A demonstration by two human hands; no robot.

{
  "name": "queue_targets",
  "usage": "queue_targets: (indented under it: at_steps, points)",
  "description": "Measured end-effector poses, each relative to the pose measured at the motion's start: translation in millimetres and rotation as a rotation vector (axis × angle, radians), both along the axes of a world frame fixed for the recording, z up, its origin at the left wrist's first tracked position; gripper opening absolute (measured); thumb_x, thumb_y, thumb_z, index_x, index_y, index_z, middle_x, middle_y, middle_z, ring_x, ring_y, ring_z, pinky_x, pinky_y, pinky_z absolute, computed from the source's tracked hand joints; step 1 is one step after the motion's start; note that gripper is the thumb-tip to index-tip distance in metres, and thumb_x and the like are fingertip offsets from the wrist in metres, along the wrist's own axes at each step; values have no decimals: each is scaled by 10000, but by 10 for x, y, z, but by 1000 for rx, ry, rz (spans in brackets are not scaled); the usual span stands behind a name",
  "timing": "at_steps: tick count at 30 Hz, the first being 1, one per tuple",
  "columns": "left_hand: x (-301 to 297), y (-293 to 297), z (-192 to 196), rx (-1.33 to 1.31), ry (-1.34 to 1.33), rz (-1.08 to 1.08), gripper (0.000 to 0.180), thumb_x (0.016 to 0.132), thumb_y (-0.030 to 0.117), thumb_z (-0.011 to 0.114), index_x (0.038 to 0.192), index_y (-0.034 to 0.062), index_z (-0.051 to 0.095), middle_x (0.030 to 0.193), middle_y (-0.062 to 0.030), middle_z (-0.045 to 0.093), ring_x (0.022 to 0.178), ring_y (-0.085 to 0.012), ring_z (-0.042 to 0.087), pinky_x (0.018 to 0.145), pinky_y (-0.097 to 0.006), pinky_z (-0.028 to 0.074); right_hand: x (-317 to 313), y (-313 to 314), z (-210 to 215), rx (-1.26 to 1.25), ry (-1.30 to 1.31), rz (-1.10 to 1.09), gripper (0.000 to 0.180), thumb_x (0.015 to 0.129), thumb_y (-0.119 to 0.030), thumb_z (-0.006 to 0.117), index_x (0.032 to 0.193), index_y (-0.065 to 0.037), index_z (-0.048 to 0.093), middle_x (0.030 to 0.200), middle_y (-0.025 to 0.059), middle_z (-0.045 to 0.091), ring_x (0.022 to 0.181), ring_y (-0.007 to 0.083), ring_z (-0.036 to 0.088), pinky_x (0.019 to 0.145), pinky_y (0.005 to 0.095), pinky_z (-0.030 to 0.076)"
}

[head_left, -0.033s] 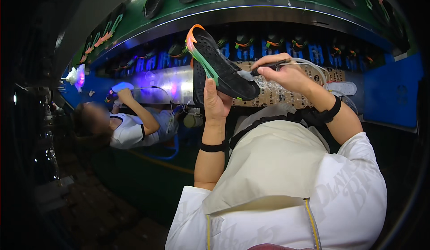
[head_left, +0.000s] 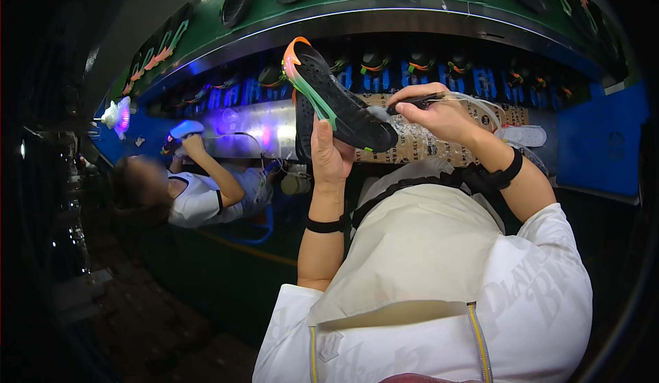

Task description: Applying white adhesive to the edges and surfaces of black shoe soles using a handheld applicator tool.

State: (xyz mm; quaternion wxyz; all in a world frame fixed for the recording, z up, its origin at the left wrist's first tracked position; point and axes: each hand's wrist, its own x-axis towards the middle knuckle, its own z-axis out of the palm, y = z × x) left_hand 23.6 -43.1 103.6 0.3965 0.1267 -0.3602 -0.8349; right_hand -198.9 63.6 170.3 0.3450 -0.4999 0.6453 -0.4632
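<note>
In the head view, the black shoe sole [head_left: 336,101] with the orange-to-green sidewall is held up in front of the person, above the near edge of the bench [head_left: 278,128]. The left hand [head_left: 331,155] grasps it by its lower side edge, thumb against the sidewall and the other fingers mostly hidden behind. That grip probably leaves the inner face bare and tips it toward the right hand [head_left: 443,117], while the orange end points up and away, out of the working area.

The right hand's fingers are pinched around the dark handle of a brush [head_left: 379,113], much as one grips a pen, which likely favours fine control near the tip. The pale bristles sit at the sole's black end; whether they press on the rim or hover just over it is hard to tell at this size. A pale tube [head_left: 484,103] loops off behind the hand to the right, perhaps so that it hangs clear of the sole.

Brown printed paper [head_left: 427,146] covers the bench beneath the brush, presumably to catch drips. Beyond, a row of soles [head_left: 374,62] stands by blue supports, seemingly within arm's reach.
</note>
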Motion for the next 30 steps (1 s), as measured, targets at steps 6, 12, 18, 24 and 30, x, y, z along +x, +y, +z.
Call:
queue_targets:
  at_steps: [6,12,18,24,30]
  points:
    - [46,-10,35,-4,-44,97,745,1037,466,703,1613,86,422,1497,-82,604,1378,-273,590,1201,-470,467,53,71,14,88,-110,89,233,965,-185,690,1125,-57,801,892,73,737,810,172,654,761,336,538]
    - [173,-52,-67,136,-37,129,693,1095,521,485,1612,64,429,1491,-136,605,1362,-310,602,1195,-479,471,96,62,-101,23,126,-83,230,972,-173,706,1147,-49,790,994,99,775,899,181,689,838,335,556]
    - [490,-163,-152,379,66,-54,800,1053,616,363,1597,38,462,1450,-233,621,1290,-444,646,1005,-646,576,-24,225,-284,93,43,-173,250,981,-204,706,1159,-47,782,1035,123,781,901,204,703,848,342,549]
    - [636,-946,545,64,119,-206,906,1029,659,415,1593,-50,394,1378,-315,611,1130,-412,723,832,-537,682,0,317,-386,0,-5,-165,239,1010,-160,690,1185,-19,770,898,29,716,800,102,607,745,273,502]
    - [470,-2432,1184,192,531,161,931,1093,700,322,1679,-10,185,1637,-402,317,1513,-576,363,1232,-617,418,96,278,-369,104,9,-145,258,967,-181,713,1163,-28,779,1025,106,769,934,192,697,879,330,540]
